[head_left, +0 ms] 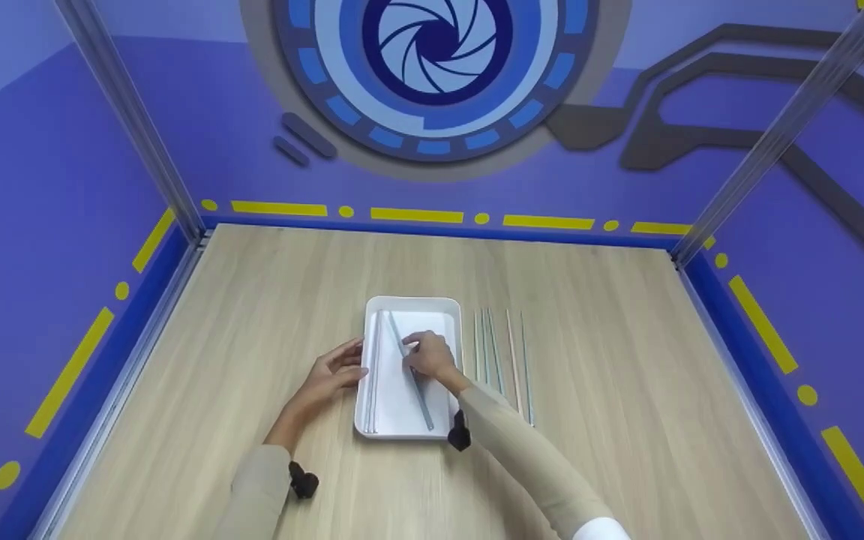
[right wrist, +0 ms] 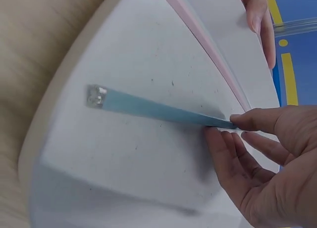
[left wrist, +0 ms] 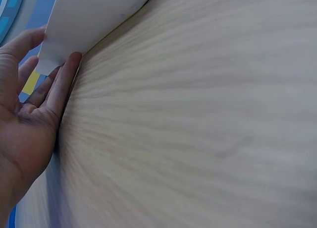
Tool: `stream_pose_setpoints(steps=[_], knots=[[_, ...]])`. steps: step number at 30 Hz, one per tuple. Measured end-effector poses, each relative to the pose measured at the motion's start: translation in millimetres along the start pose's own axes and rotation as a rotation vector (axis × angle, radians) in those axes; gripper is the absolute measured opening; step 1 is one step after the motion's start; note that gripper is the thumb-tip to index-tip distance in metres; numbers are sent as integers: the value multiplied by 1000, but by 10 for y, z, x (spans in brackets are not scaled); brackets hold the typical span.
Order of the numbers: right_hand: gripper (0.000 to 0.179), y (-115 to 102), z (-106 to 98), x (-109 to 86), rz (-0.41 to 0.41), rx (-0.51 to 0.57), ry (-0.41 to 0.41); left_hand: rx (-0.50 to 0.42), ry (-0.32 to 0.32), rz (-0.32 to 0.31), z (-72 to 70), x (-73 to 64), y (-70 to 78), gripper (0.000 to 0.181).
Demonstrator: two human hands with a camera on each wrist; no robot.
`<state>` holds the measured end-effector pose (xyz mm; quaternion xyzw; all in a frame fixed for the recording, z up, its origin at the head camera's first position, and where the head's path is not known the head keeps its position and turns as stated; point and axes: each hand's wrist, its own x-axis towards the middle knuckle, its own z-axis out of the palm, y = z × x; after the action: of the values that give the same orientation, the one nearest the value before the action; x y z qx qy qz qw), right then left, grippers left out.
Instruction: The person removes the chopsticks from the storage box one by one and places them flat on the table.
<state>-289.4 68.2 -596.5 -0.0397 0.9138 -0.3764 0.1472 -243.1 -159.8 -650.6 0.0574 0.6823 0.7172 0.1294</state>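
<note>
A white tray (head_left: 402,431) stands on the table, and a pale blue chopstick (right wrist: 153,109) with a silvery end slants over its floor. My right hand (head_left: 429,354) pinches this chopstick around its middle between thumb and fingers. Along the tray's left side lies a pink chopstick (right wrist: 205,44) with a paler stick close beside it. My left hand (head_left: 333,373) is at the outside of the tray's left wall, its fingers fairly straight and the fingertips against the wall in the left wrist view.
To the right of the tray several thin chopsticks (head_left: 513,360), bluish and pinkish, lie lengthwise on the wooden table (head_left: 612,330). Blue-purple panels (head_left: 417,191) with metal corner posts enclose the table at the back and sides.
</note>
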Motion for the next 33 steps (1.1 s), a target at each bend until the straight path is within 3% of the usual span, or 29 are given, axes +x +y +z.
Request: stream_pose_setpoints(steps=[15,21,33], knots=[[42,73,-274,-59,10,305,-53,2,-17,6,-6,7,6,70],[45,61,-354,-71,28,440,-87,19,16,-5,-50,-25,14,69],[46,176,-605,-122,76,490,-74,12,15,-23,0,9,24,70]])
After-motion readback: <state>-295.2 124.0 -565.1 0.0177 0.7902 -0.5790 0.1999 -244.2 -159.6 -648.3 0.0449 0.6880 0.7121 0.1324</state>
